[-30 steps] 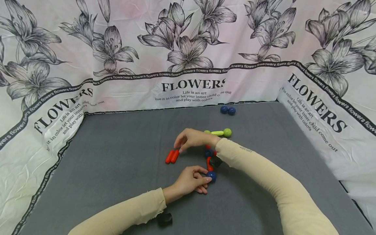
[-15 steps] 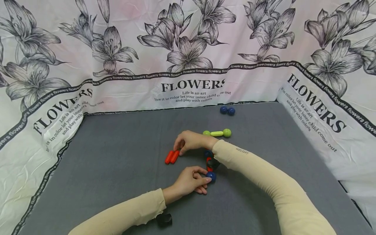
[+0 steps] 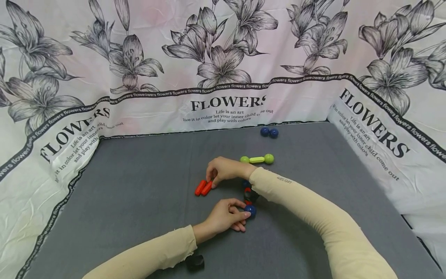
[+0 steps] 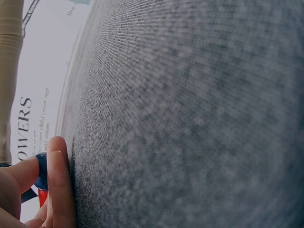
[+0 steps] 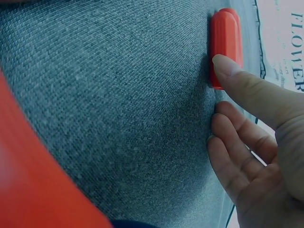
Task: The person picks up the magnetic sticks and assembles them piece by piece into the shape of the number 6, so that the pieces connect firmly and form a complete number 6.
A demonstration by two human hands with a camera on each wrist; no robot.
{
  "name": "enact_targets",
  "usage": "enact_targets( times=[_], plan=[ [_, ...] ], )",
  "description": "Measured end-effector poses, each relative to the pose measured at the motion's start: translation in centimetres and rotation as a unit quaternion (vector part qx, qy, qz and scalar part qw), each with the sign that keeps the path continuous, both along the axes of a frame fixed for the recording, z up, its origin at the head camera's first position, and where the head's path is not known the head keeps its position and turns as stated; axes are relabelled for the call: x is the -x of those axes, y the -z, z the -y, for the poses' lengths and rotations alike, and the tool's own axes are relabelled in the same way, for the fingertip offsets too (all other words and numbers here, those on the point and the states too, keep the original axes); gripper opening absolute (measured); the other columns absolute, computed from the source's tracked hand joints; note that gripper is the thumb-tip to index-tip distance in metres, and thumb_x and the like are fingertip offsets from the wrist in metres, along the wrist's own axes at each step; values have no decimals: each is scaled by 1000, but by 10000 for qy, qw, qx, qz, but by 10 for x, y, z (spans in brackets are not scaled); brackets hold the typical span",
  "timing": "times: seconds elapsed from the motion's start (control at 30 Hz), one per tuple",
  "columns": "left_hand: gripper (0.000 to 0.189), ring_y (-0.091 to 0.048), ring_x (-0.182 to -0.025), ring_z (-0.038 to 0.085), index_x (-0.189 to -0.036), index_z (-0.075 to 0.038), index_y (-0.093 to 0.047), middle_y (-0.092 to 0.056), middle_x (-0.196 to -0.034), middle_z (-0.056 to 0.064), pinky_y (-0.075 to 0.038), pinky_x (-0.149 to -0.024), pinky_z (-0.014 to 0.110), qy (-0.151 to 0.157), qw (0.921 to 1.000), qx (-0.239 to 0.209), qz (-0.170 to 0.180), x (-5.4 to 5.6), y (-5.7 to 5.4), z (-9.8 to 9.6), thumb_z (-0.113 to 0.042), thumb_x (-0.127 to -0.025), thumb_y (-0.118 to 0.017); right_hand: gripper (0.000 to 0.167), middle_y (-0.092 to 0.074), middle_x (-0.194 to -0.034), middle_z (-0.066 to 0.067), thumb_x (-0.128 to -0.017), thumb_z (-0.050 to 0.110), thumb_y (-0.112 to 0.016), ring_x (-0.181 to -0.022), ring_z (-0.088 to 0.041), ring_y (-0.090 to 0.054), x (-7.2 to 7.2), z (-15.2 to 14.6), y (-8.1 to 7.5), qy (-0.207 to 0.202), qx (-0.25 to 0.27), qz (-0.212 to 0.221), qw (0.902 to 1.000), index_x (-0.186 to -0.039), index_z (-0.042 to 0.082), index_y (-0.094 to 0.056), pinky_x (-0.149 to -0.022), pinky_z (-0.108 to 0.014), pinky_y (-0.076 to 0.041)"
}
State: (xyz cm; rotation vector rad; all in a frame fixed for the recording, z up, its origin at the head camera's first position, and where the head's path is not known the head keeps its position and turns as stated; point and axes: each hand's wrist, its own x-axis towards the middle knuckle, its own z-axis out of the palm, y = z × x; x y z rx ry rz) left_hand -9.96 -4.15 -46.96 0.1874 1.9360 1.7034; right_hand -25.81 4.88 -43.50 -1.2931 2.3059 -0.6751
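My left hand [image 3: 223, 215] pinches a blue ball [image 3: 250, 210] between thumb and fingers; the left wrist view shows this ball [image 4: 42, 176] with a red rod [image 4: 42, 196] against it. That rod runs away from me towards another blue ball [image 3: 246, 184], partly hidden by the right wrist. My right hand [image 3: 228, 169] reaches over to two short red rods [image 3: 200, 188] lying side by side. Its thumb and forefinger pinch the far end of the right-hand rod [image 3: 207, 188]. In the right wrist view the thumb lies on this rod [image 5: 226, 45], and the other fingers touch the cloth.
Beyond the right forearm lies a light green rod [image 3: 257, 159] with a green ball at each end. Two blue balls [image 3: 269, 132] sit near the back edge of the grey tabletop [image 3: 146, 170]. A flower-printed curtain [image 3: 223, 108] closes off the back and sides.
My right hand has come down slightly, its thumb and forefinger closing on the end of the right-hand red rod. The left hand stays on the blue ball.
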Motion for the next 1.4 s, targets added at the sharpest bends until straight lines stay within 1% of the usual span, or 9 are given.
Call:
enact_targets(
  times=[0.2,0.4,0.63,0.77,0.87,1.03,1.2,1.3,1.4],
  plan=[
    [33,-68,-55,9,-116,-4,-63,-74,-75,11,-58,-54,24,-20,10000,22,33,0,-1,-1,-21,-90,-73,16,-67,-92,2,-77,23,-86,-79,-4,-60,0,0,0,55,10,64,10000,-88,19,-75,-72,-18,-50],
    [34,-68,-55,9,-117,-4,-63,-74,-75,9,-57,-53,23,-49,10000,56,41,1,-1,0,-21,-90,-74,14,-72,-85,5,-76,22,-86,-77,-3,-61,2,-4,-2,145,140,95,9998,-84,19,-75,-73,-18,-51],
    [36,-68,-55,8,-119,-2,-63,-75,-78,14,-58,-54,24,7,10000,46,-2,0,-2,0,-21,-90,-73,12,-72,-83,7,-78,24,-85,-77,-2,-63,5,-16,-4,299,256,169,9991,-82,21,-74,-73,-18,-53],
    [36,-68,-55,8,-119,-1,-63,-75,-79,16,-58,-54,24,46,10000,31,-44,0,-2,0,-21,-91,-73,13,-73,-85,6,-78,23,-85,-78,-4,-66,3,-27,-9,404,417,205,9981,-83,20,-73,-73,-20,-55],
    [36,-68,-55,8,-119,-2,-63,-74,-79,15,-58,-54,25,56,10000,54,-47,0,-2,0,-20,-91,-73,15,-72,-85,5,-78,22,-85,-78,-5,-66,1,-38,-14,589,516,268,9966,-83,20,-72,-73,-22,-56],
    [36,-68,-56,9,-120,-3,-63,-75,-79,16,-58,-54,24,32,9999,109,-7,-1,-4,0,-22,-91,-73,15,-72,-84,4,-79,23,-85,-76,-9,-66,-5,-62,-21,988,660,505,9916,-86,19,-72,-71,-25,-56],
    [36,-69,-56,10,-120,-3,-63,-74,-81,19,-58,-55,26,4,9999,139,7,-1,-5,-1,-22,-91,-72,17,-71,-82,1,-79,24,-84,-74,-13,-65,-18,-92,-26,1395,894,672,9839,-91,18,-75,-69,-27,-56],
    [36,-69,-56,10,-120,-3,-63,-74,-81,19,-59,-54,27,-22,9999,162,0,-1,-5,-2,-22,-91,-73,18,-72,-81,0,-79,23,-85,-74,-13,-65,-28,-111,-25,1590,1063,780,9784,-92,16,-75,-70,-27,-56],
    [36,-68,-56,10,-120,-3,-63,-74,-80,18,-59,-54,27,-42,9998,182,-9,-1,-4,-3,-21,-91,-73,17,-73,-82,-2,-79,22,-84,-73,-13,-65,-39,-129,-20,1747,1186,954,9728,-92,15,-76,-69,-26,-56]
  ],
)
